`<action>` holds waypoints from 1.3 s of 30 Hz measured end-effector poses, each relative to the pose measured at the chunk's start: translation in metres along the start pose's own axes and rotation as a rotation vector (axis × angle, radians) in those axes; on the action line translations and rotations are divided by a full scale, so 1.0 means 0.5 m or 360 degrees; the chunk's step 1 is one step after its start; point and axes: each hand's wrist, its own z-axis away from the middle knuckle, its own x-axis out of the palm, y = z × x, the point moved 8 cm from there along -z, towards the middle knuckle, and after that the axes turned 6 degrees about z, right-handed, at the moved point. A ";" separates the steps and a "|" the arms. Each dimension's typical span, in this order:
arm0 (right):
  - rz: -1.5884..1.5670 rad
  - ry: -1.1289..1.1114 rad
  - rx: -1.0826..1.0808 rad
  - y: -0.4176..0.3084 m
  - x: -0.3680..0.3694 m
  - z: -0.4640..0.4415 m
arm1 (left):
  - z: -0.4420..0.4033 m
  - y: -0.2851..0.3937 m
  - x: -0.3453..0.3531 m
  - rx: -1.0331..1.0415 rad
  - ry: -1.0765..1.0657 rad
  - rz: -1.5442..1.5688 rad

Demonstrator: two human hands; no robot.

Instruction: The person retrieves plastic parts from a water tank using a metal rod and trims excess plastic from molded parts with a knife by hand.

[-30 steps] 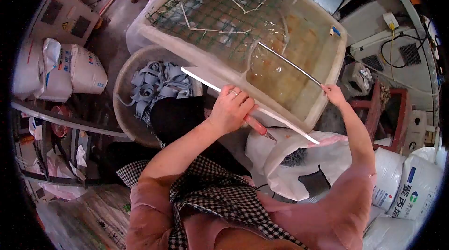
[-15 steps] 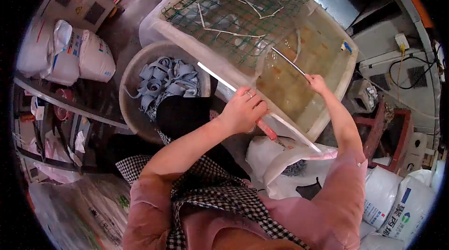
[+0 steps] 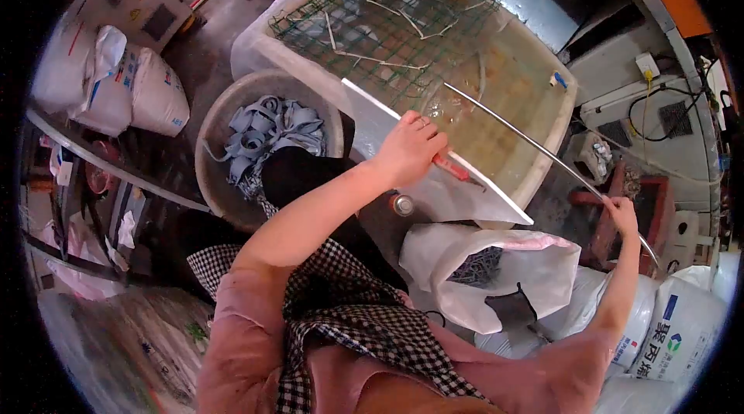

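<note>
My left hand point(image 3: 409, 152) is closed around a red-handled tool point(image 3: 452, 167), whose working end is too small to make out. The fingers lie over the long white edge of a board point(image 3: 496, 201) beside the water tank point(image 3: 535, 189). In my right hand point(image 3: 622, 218) is a long thin metal rod point(image 3: 535, 146), gripped near its lower right part. The rod slants up and left across the tank, its far tip over the water by the green mesh point(image 3: 372, 42). Behind my right hand its end curves past a reddish frame.
A round tub point(image 3: 209, 123) of grey curled strips stands left of the tank. Below the board are an open white sack point(image 3: 434, 259) of grey pieces and a small can point(image 3: 401, 205). Filled sacks point(image 3: 674, 336) sit at lower right, others point(image 3: 159, 92) at upper left.
My right hand has moved right and down, out from over the tank, and much more of the rod now shows. My left hand has shifted slightly up, still holding the red-handled tool.
</note>
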 end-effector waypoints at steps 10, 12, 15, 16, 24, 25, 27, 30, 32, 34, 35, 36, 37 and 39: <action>-0.0931 -0.0317 -0.0291 -0.164 0.285 -0.139 | -0.031 -0.012 0.014 0.0009 0.0097 -0.0047; -0.0725 -0.0625 -0.0187 -0.225 0.369 -0.148 | -0.037 -0.025 0.024 0.0048 0.0231 -0.0064; 0.0078 -0.0581 -0.0696 -0.327 0.429 -0.157 | -0.043 -0.030 0.035 0.0094 0.0292 0.0043; 0.0192 -0.0593 -0.0729 -0.327 0.446 -0.173 | -0.050 -0.030 0.037 0.0057 0.0290 0.0018; -0.0717 0.0653 -0.0617 -0.521 -0.105 -0.232 | -0.066 -0.052 -0.100 -0.0280 0.0798 0.0268; -0.0761 0.0828 -0.0879 -0.613 -0.184 -0.147 | -0.055 -0.090 -0.139 -0.0779 0.0849 0.0601; -0.0942 0.0683 -0.1035 -0.768 -0.245 -0.036 | -0.020 -0.133 -0.185 -0.1184 0.0922 0.0957; -0.1292 0.0021 -0.1486 -1.011 -0.224 0.137 | 0.022 -0.110 -0.240 -0.1126 0.0763 0.0817; -0.1626 -0.0157 -0.1423 -1.126 -0.171 0.174 | 0.069 -0.117 -0.272 -0.0986 0.0739 0.0577; -0.1473 0.0023 -0.1512 -1.227 -0.158 0.182 | 0.151 -0.157 -0.318 -0.0903 0.0882 0.0567; -0.1515 0.0011 -0.1501 -1.278 -0.148 0.190 | 0.216 -0.194 -0.350 -0.0969 0.1070 0.0805; -0.1673 0.0089 -0.1400 -1.320 -0.148 0.196 | 0.272 -0.216 -0.381 -0.0972 0.1000 0.0895; -0.1976 -0.0016 -0.1402 -1.369 -0.131 0.188 | 0.354 -0.291 -0.349 -0.1032 0.0932 0.1378; -0.2346 -0.0256 -0.1253 -1.458 -0.093 0.177 | 0.564 -0.461 -0.340 -0.1379 0.0864 0.0722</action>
